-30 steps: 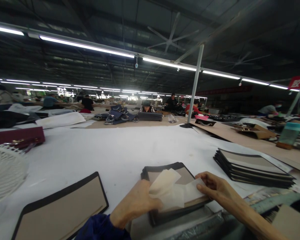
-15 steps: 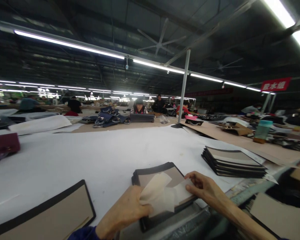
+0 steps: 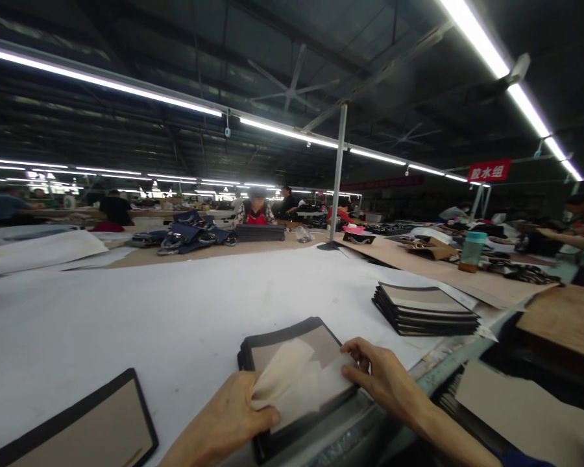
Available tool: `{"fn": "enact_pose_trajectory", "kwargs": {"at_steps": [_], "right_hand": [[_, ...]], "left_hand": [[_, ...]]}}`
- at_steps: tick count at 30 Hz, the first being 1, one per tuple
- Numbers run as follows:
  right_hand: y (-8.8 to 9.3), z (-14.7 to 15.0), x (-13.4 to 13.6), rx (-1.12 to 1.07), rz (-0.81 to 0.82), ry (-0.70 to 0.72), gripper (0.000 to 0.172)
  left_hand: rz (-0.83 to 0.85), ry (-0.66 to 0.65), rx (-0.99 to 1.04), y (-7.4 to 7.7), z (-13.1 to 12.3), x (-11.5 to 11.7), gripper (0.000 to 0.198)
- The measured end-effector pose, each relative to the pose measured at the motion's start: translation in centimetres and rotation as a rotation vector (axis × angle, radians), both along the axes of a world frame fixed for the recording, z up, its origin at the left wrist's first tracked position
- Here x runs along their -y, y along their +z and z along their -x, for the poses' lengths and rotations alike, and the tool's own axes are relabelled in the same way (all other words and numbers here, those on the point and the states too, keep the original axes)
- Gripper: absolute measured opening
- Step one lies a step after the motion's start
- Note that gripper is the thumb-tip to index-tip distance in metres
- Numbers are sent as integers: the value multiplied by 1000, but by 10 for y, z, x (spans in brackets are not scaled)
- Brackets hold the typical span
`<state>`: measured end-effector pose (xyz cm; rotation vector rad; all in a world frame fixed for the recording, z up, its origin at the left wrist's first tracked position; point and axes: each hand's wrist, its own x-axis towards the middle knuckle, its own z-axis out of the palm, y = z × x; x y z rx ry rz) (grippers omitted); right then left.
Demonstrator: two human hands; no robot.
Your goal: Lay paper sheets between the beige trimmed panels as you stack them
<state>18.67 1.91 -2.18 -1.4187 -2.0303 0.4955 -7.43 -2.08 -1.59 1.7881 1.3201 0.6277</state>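
Observation:
In front of me lies a small stack of taupe panels with black borders (image 3: 316, 340). Over its top panel, my left hand (image 3: 224, 412) grips a loose bunch of thin off-white sheets (image 3: 285, 370) between thumb and fingers. A single translucent sheet (image 3: 333, 383) spreads from beneath that bunch toward the stack's right edge. My right hand (image 3: 377, 373) pinches this sheet's right end between thumb and forefinger. The fingertips of my left hand are hidden behind the bunch.
White paper (image 3: 185, 318) covers the table. A taller panel stack (image 3: 425, 311) stands right; another black-edged panel (image 3: 87, 428) lies front left. Beyond the table's right edge are taupe panels (image 3: 520, 402). A metal post (image 3: 338, 175) and a lidded bottle (image 3: 472, 251) stand farther back.
The view has turned a little to the right, so everything sits farther left. The translucent sheet now lies flatter over the top panel, and both hands keep their holds.

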Motion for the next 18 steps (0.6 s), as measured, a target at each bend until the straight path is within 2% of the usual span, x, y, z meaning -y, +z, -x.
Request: {"fn": "enact_pose_trajectory", "kwargs": {"at_steps": [5, 6, 9, 13, 16, 18], "right_hand": [[-4, 0, 2, 45, -99, -15, 22], [-4, 0, 1, 39, -104, -30, 25], [-6, -5, -5, -78, 19, -72, 32], [-14, -14, -20, -374, 296, -36, 39], [-11, -20, -32, -535, 301, -88, 42], [1, -19, -37, -576, 251, -100, 44]], "left_hand": [[-37, 22, -1, 0, 0, 0, 4], [-57, 35, 1, 1, 1, 0, 9], [-93, 54, 0, 2, 1, 1, 23], [-74, 33, 31, 1, 2, -1, 23], [-70, 10, 101, 0, 4, -4, 22], [-34, -7, 175, -1, 6, -6, 23]]}}
